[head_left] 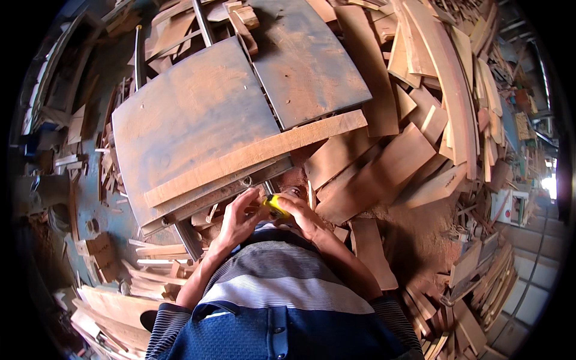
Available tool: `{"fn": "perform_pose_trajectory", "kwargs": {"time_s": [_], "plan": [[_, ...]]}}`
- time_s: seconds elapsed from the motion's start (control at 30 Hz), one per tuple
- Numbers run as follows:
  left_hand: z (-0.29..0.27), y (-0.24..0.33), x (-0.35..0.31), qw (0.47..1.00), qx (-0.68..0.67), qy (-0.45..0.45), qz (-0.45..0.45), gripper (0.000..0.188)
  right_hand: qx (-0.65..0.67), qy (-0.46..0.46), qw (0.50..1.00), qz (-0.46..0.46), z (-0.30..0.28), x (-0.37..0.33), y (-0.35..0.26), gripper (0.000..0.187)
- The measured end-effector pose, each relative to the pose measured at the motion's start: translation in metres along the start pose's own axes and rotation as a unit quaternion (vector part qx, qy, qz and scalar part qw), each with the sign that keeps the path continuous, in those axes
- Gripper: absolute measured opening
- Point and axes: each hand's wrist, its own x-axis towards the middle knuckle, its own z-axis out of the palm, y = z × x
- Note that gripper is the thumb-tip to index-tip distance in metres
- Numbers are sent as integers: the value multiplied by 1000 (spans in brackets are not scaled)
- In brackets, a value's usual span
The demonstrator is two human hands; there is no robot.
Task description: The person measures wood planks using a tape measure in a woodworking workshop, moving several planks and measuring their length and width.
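Close in front of my body, my right hand [301, 217] is wrapped round a small yellow and black tape measure [275, 205]. My left hand [240, 215] is right beside it, fingers bent together in a pinch toward the tape measure's left side; what they hold, if anything, is too small to make out. Just beyond both hands, a long rough-sawn board [255, 157] lies slantwise across the near part of the metal saw table [192, 114]. A rail with a knob [247, 180] runs along the table's near edge, just above my left fingers.
A slot splits the table from a second metal top [309, 60]. Wood offcuts [245, 27] rest at its far edge. Loose planks [381, 174] and sawdust [432, 240] cover the right side. More stacked boards [117, 309] lie at the lower left.
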Motion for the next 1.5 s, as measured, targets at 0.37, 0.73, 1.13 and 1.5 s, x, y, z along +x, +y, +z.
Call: {"fn": "perform_pose_trajectory", "kwargs": {"time_s": [0.37,0.73,1.13,1.5], "plan": [[48,18,-6,977,-126,-42,-166,27,-275,-64,958,-46,-39,-36,-17,56],[31,27,22,977,-156,115,-84,24,-313,-53,947,-37,-52,-42,-31,55],[-36,-43,64,973,163,94,-133,52,-420,241,875,19,-96,-95,-11,51],[-40,-95,50,925,337,175,8,44,-155,375,914,-17,-117,-81,16,42]]}}
